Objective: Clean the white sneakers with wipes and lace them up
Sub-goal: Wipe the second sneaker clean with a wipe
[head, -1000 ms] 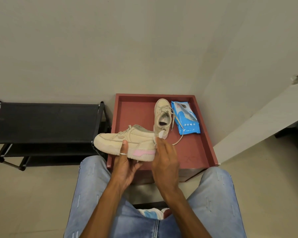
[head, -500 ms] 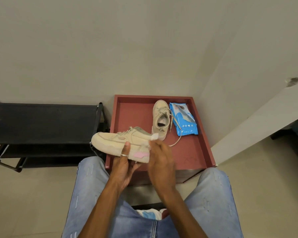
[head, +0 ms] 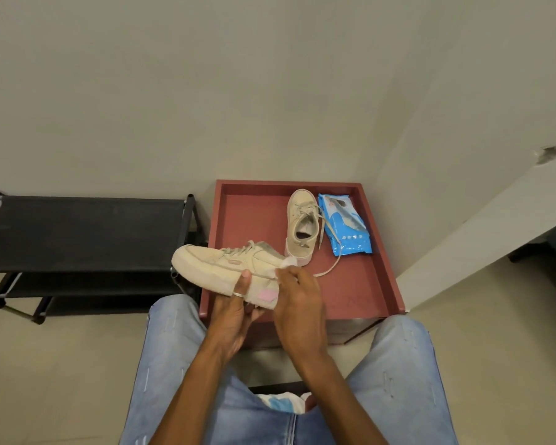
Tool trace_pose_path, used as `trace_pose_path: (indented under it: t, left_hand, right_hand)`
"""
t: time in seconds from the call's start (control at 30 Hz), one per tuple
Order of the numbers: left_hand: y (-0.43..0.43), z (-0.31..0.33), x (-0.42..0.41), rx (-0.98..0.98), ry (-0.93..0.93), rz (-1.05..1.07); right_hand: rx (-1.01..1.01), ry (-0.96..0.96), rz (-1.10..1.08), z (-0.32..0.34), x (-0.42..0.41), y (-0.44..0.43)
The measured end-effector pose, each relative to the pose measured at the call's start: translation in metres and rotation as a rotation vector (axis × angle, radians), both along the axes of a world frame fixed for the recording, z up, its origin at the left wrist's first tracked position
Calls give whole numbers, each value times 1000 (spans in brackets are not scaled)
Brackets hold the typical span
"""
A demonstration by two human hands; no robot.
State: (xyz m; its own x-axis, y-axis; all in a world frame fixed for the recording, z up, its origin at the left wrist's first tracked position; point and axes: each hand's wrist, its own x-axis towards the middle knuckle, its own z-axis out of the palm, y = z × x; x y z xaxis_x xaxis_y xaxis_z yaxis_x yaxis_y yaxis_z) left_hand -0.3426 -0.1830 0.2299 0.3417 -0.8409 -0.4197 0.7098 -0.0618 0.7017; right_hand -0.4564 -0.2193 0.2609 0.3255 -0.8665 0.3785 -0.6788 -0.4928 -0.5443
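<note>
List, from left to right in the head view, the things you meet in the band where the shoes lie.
black shoe rack → held sneaker → second sneaker → blue wipes pack

Black shoe rack (head: 77,232) just beside a red tray (head: 247,220)

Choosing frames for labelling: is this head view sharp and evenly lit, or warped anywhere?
Head view: soft, even light, no glare; the held sneaker and wipes pack look sharp; wide-angle stretch shows towards the edges, as on the black rack.
</note>
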Motion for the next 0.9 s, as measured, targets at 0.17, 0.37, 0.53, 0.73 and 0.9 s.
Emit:
trace_pose_path:
  t: [0.17, 0.37, 0.53, 0.73, 0.9]
  left_hand:
    - [1, -6, -1, 12, -26, -45]
    - [3, -4, 3, -19, -26, -97]
    - [10, -4, 20, -12, -147, -181]
    - [14, -10, 27, 12, -264, -243]
    - [14, -9, 23, 42, -484, -216]
  right_hand:
    - [267, -62, -20, 20, -4, -31]
    - [658, -10, 176, 18, -35, -72]
    - [735, -15, 202, 12, -62, -93]
    - [812, 22, 227, 7, -74, -109]
    - [758, 4, 115, 1, -72, -106]
